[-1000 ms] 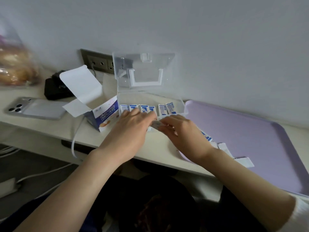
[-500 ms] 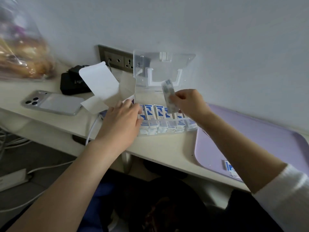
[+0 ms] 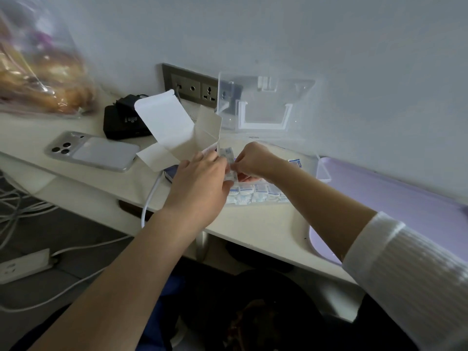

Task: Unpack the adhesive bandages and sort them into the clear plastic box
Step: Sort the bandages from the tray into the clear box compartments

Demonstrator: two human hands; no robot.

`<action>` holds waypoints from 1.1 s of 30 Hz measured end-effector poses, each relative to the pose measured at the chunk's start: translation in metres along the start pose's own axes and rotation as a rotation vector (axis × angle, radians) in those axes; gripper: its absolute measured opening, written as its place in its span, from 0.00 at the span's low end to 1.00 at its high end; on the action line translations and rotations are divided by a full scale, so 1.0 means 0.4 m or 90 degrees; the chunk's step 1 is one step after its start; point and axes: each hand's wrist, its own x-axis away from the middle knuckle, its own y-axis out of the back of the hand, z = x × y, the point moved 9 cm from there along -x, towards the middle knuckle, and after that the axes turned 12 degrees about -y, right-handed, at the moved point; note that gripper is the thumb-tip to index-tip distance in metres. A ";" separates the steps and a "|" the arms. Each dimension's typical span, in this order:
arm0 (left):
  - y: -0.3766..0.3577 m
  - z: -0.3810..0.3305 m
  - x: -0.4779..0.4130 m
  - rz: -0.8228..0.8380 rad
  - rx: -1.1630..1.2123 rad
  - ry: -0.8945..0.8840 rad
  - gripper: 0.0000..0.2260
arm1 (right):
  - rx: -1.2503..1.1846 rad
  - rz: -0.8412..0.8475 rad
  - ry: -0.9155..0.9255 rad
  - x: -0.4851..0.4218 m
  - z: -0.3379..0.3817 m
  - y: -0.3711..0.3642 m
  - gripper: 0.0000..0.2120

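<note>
Pale wall [image 3: 329, 34] fills the top half of the frame, and below it our cream desk [image 3: 253, 224] runs from the left edge down toward the lower right. At the right of the frame lies the lilac tray [image 3: 405, 203], we judge as a staging spot for loose pieces; no bandages show on the part we can see. In the upper left a bag of bread [image 3: 38, 72] sits well apart from the work.

At centre the clear plastic box [image 3: 323, 171] stands against the wall, its lid [image 3: 298, 97] swung up and leaning back so the opening faces us. Just left of it the carton [image 3: 164, 122] has its white flaps splayed open, kept close so that each reach is short. Our phone [image 3: 96, 153] lies face down further left, out of the way.

Our left hand [image 3: 202, 183] and right hand [image 3: 253, 160] meet just above the box's left end. Both are closed in a pinch on one bandage strip [image 3: 229, 164], held upright between their fingertips, probably to separate or square it before it goes in; blur hides the exact grip. Below them a row of bandages [image 3: 253, 192] already stands on edge along the near wall of the box, so we judge the sorting well under way.
</note>
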 end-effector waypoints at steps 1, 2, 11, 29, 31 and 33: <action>0.001 -0.002 0.001 0.002 0.000 0.004 0.11 | 0.032 -0.016 0.008 0.002 0.004 0.004 0.12; 0.001 -0.003 0.002 0.002 0.001 0.008 0.12 | 0.059 -0.036 0.016 0.004 0.008 0.011 0.12; -0.010 -0.009 -0.001 0.011 0.016 0.026 0.14 | 0.148 -0.086 0.061 0.021 0.030 0.017 0.06; -0.021 -0.017 -0.005 0.018 0.006 0.042 0.15 | 0.145 -0.073 -0.014 0.019 -0.068 0.057 0.14; -0.020 -0.019 -0.005 0.018 0.007 0.041 0.15 | 0.130 -0.073 -0.006 0.029 -0.060 0.053 0.16; -0.020 -0.020 -0.005 0.017 0.005 0.040 0.15 | 0.131 -0.058 -0.005 0.030 -0.057 0.044 0.16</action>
